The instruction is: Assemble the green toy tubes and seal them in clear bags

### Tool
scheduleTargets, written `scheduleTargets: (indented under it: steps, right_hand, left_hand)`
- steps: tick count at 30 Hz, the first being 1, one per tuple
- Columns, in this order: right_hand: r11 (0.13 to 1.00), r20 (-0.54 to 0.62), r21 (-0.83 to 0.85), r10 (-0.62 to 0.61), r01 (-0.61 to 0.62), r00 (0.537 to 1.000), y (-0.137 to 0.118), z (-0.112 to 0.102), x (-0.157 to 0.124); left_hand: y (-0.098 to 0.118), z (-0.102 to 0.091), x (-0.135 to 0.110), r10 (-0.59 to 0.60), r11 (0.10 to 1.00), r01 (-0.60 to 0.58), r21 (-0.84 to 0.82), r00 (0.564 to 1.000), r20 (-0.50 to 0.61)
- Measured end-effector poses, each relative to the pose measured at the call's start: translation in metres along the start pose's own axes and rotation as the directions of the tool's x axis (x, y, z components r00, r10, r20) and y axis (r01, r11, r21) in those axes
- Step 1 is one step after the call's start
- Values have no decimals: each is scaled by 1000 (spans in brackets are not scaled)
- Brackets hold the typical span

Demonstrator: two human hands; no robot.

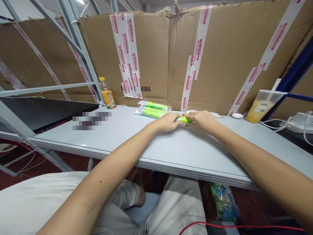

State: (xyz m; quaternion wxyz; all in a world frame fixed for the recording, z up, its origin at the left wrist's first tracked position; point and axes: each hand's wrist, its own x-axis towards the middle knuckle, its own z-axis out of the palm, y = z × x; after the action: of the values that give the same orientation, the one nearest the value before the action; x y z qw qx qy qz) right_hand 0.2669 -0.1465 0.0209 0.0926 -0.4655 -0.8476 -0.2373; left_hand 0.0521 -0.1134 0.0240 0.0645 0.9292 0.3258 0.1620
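Both of my hands meet at the middle of the grey table [122, 140] around one small green item [185, 119]. My left hand [167, 122] is closed on its left end, which looks pale or clear. My right hand [204, 120] is closed on its right end, fingers curled over it. Just behind my left hand lies a short stack of clear packets with green items inside [152, 109]. Most of the held item is hidden by my fingers.
A yellow-capped drink bottle [107, 94] stands at the back left. A plastic cup of yellow drink [261, 106] and a small white puck [237, 115] sit at the back right, by white cables and a power strip [299, 122]. Taped cardboard [220, 55] walls the rear.
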Motion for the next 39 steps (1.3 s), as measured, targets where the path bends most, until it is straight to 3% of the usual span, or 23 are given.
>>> scheduleTargets:
  steps: [5,10,12,14,18,22,25,28,32,35,37,39]
  right_hand:
    - [962,43,272,-4,-8,999,8,2,-1]
    - [789,109,608,26,-88,994,18,0,-1]
    - [782,107,615,43,-100,993,19,-1,-2]
    - [835,89,543,55,-95,994,17,-2,-3]
    - [980,4,195,51,-51,999,6,-2,-1]
    - [1000,-27,5,14,-14,1000,0,1,2]
    - [999,-41,36,9,-7,999,1,1,2]
    - [980,-14,197,18,-15,1000,5,0,1]
    - [829,112,556,2,-64,994,14,-3,-1]
    - [737,181,662,16,-133,983,19,-5,-2]
    - [757,160,641,27,-125,987,18,-5,-2]
    - [836,96,542,43,-88,994,14,-4,-2]
  left_hand:
    - [7,5,0,95,924,-48,381,990,-106]
    - [17,6,1,249,777,-103,621,957,-152]
    - [19,5,1,256,771,-94,630,951,-172]
    - [19,4,1,230,811,-85,579,956,-182]
    - [11,4,0,83,956,-48,289,990,-111]
    - [5,3,-1,-23,990,26,139,999,-23]
    - [7,2,-2,4,975,15,222,996,-88]
    - [13,4,-2,81,922,-24,386,988,-133]
    - [17,8,0,225,797,-110,594,966,-124]
    - [20,8,1,287,742,-132,658,949,-133]
    - [20,6,1,290,748,-132,651,947,-141]
    - [20,5,0,249,800,-116,589,957,-149]
